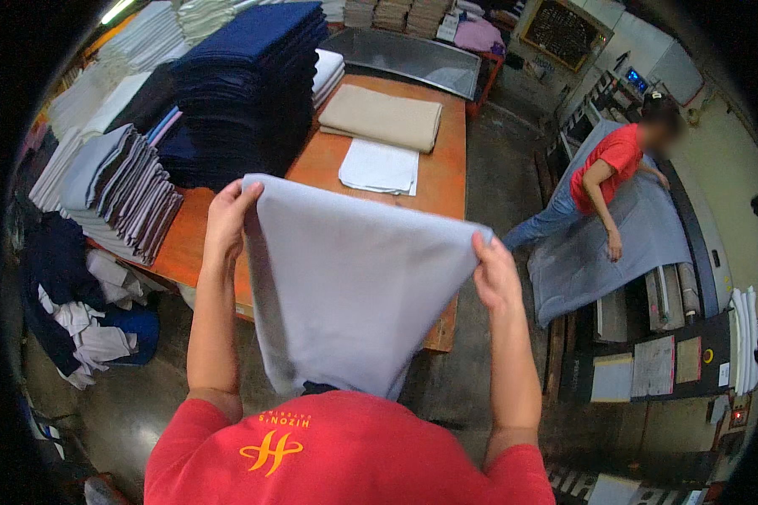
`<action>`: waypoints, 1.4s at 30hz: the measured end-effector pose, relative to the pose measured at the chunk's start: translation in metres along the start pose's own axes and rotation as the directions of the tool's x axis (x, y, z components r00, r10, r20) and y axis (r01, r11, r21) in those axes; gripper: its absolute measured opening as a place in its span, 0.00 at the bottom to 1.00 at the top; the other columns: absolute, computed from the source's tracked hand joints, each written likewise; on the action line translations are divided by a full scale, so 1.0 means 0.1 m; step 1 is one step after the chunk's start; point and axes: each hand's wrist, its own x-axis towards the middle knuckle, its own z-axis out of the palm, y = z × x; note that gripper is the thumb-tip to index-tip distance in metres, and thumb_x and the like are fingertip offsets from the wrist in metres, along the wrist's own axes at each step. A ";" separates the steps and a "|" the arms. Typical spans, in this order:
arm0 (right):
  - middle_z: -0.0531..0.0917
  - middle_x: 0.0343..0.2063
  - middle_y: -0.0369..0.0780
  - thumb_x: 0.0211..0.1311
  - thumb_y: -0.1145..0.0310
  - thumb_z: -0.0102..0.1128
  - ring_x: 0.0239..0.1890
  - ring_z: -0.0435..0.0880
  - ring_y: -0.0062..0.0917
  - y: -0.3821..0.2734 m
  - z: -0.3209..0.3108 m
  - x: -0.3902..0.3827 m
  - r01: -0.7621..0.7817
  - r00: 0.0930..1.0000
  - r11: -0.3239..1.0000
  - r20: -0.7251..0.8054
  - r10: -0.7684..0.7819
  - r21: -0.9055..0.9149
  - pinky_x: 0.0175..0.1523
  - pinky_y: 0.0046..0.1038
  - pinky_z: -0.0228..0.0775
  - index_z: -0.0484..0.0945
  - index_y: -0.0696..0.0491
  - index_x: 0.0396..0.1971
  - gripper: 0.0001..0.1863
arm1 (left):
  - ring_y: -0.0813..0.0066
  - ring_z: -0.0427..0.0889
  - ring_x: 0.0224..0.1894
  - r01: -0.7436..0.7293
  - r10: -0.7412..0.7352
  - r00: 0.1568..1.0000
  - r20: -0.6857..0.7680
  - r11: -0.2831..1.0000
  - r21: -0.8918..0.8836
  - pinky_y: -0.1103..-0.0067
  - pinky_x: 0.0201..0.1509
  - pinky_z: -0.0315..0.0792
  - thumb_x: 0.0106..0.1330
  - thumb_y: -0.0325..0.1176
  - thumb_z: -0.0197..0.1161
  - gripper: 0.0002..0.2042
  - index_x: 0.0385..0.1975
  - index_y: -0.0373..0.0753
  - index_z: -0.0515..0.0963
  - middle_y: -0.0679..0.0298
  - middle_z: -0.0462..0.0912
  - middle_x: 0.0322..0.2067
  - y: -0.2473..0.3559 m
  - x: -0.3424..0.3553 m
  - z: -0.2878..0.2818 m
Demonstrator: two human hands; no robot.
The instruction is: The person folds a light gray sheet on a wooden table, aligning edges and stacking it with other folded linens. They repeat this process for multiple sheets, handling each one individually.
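Stretched between my two hands is a light grey cloth, its top edge pulled taut and its lower part hanging down in front of my body. My left hand pinches the upper left corner, thumb on top. At the upper right corner, my right hand grips the fabric between thumb and fingers. Beyond the cloth, a folded beige cloth and a folded white cloth lie on the orange-brown table.
A tall stack of folded navy cloths stands on the table's left, beside a pile of grey cloths. Loose cloths fill a blue bin at lower left. To the right, a person in red leans over a grey sheet at a long machine.
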 end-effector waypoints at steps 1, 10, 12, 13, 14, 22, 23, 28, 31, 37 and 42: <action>0.80 0.43 0.40 0.63 0.66 0.58 0.48 0.76 0.24 -0.04 -0.01 0.19 0.023 1.000 1.000 0.001 -0.023 0.005 0.57 0.28 0.64 0.74 0.58 0.46 0.15 | 0.81 0.76 0.34 0.025 -0.023 0.999 0.028 0.998 -0.062 0.83 0.41 0.68 0.61 0.37 0.63 0.13 0.40 0.34 0.78 0.68 0.80 0.32 -0.05 0.15 0.04; 0.81 0.40 0.40 0.61 0.67 0.59 0.41 0.79 0.23 -0.26 0.11 1.72 0.075 0.991 0.918 -0.075 -0.113 -0.389 0.51 0.26 0.68 0.75 0.60 0.44 0.15 | 0.77 0.77 0.39 0.198 -0.192 0.978 0.087 0.978 -0.063 0.79 0.48 0.66 0.61 0.31 0.61 0.11 0.42 0.35 0.79 0.64 0.82 0.36 -0.28 1.66 0.42; 0.81 0.40 0.40 0.60 0.67 0.60 0.40 0.79 0.23 -0.29 0.06 2.16 0.059 0.996 0.948 -0.052 -0.079 -0.313 0.50 0.25 0.69 0.75 0.60 0.44 0.15 | 0.76 0.77 0.39 0.244 -0.222 0.959 0.175 0.963 -0.118 0.78 0.48 0.66 0.61 0.30 0.60 0.11 0.43 0.36 0.79 0.64 0.82 0.37 -0.35 2.10 0.50; 0.81 0.40 0.41 0.60 0.67 0.61 0.40 0.79 0.24 -0.29 0.02 2.41 0.051 0.997 0.960 -0.045 -0.066 -0.274 0.50 0.25 0.69 0.76 0.60 0.43 0.15 | 0.75 0.77 0.39 0.264 -0.231 0.948 0.217 0.955 -0.136 0.78 0.49 0.66 0.62 0.29 0.59 0.11 0.43 0.36 0.79 0.63 0.82 0.37 -0.42 2.30 0.54; 0.81 0.40 0.41 0.60 0.67 0.61 0.40 0.79 0.24 -0.27 -0.04 2.65 0.013 0.996 0.976 -0.086 -0.033 -0.218 0.50 0.26 0.70 0.76 0.61 0.44 0.16 | 0.74 0.77 0.40 0.270 -0.238 0.954 0.181 0.946 -0.178 0.77 0.49 0.67 0.62 0.27 0.58 0.11 0.44 0.36 0.78 0.64 0.82 0.37 -0.50 2.50 0.62; 0.66 0.59 0.48 0.55 0.55 0.66 0.58 0.69 0.37 0.63 -0.60 3.70 -0.188 0.964 0.957 -0.228 0.138 -0.218 0.59 0.39 0.63 0.51 0.61 0.64 0.45 | 0.62 0.63 0.63 -0.159 0.155 0.986 0.058 0.984 0.079 0.75 0.63 0.61 0.57 0.19 0.59 0.40 0.68 0.40 0.44 0.48 0.57 0.64 -1.79 3.43 1.00; 0.68 0.58 0.47 0.55 0.55 0.65 0.57 0.70 0.36 0.83 -0.63 3.57 -0.274 0.943 0.789 -0.316 0.107 -0.550 0.58 0.38 0.64 0.56 0.61 0.62 0.42 | 0.61 0.59 0.65 -0.162 0.141 0.980 0.137 0.975 0.149 0.76 0.64 0.59 0.56 0.23 0.63 0.40 0.67 0.38 0.48 0.47 0.57 0.64 -2.02 3.33 0.92; 0.82 0.36 0.45 0.52 0.60 0.66 0.39 0.81 0.29 1.59 -0.66 2.49 -0.282 0.941 0.589 -0.339 0.015 -0.757 0.43 0.30 0.72 0.76 0.62 0.44 0.24 | 0.55 0.66 0.59 -0.052 -0.135 0.964 0.227 0.747 0.663 0.68 0.61 0.61 0.55 0.40 0.67 0.33 0.58 0.30 0.64 0.47 0.67 0.55 -2.69 1.99 0.27; 0.83 0.35 0.45 0.53 0.62 0.66 0.38 0.81 0.28 1.80 -0.70 2.12 -0.188 0.966 0.380 -0.241 -0.096 -0.906 0.43 0.30 0.73 0.76 0.63 0.43 0.22 | 0.64 0.72 0.52 0.281 -0.382 0.902 0.203 0.873 0.398 0.71 0.57 0.65 0.57 0.34 0.66 0.24 0.51 0.31 0.70 0.52 0.75 0.49 -2.60 1.17 -0.02; 0.83 0.30 0.40 0.58 0.70 0.61 0.30 0.80 0.23 1.84 -0.85 2.20 -0.351 0.854 0.865 -0.501 0.139 -0.359 0.37 0.26 0.72 0.78 0.61 0.40 0.12 | 0.68 0.72 0.50 0.190 -0.274 0.942 0.194 0.912 0.364 0.74 0.56 0.66 0.56 0.31 0.67 0.22 0.48 0.30 0.69 0.54 0.75 0.47 -2.42 0.91 0.18; 0.83 0.32 0.47 0.55 0.65 0.63 0.34 0.82 0.33 1.93 -0.77 1.72 -0.250 0.916 0.646 -0.393 -0.084 -0.721 0.41 0.32 0.72 0.77 0.60 0.41 0.17 | 0.67 0.73 0.51 0.333 -0.464 0.853 0.239 0.836 0.435 0.74 0.56 0.67 0.55 0.33 0.69 0.27 0.53 0.30 0.66 0.56 0.75 0.48 -2.36 0.73 -0.04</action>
